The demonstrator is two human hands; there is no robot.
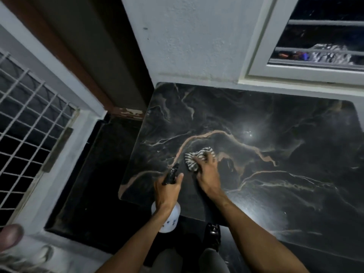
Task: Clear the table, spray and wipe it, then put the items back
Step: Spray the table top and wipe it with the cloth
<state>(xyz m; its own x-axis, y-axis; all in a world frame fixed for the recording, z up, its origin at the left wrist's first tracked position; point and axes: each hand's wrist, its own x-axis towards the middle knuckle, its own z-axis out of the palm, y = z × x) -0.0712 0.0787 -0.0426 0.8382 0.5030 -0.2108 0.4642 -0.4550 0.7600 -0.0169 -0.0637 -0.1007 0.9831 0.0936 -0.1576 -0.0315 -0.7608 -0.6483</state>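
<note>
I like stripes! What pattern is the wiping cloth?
Black-and-white stripes on the cloth, seen in the head view.

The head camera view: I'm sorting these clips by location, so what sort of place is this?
Probably a home, in a corner by a doorway: a dark marble-patterned table against a painted wall, a barred window above it, and a metal grille on the left.

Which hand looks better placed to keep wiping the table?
The right hand: it presses the striped cloth flat on the dark marble table. The left hand is full, gripping the spray bottle.
</note>
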